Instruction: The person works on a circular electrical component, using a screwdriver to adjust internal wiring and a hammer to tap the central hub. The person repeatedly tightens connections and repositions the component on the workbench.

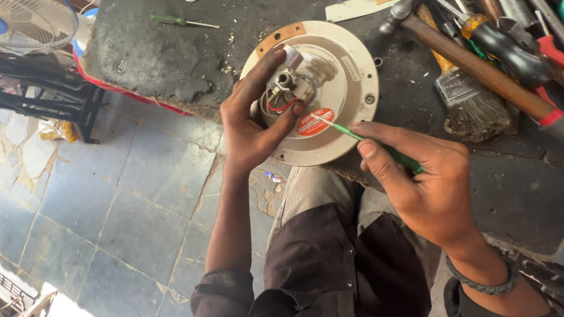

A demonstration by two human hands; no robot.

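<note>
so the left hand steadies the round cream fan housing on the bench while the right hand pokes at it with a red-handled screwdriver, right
Not quite: the screwdriver in the right hand has a green handle, not red. The head view shows this. The rest holds: the left hand steadies the round cream fan housing on the bench.

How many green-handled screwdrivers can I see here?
2: one in the right hand, its screwdriver tip at the round cream fan motor housing; a smaller screwdriver lies on the dark workbench. The tool pile may hide more.

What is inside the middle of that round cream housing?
Inside the round cream housing: a metal shaft with red and white wires. The left hand covers the rest; the right hand points a green screwdriver in.
</note>
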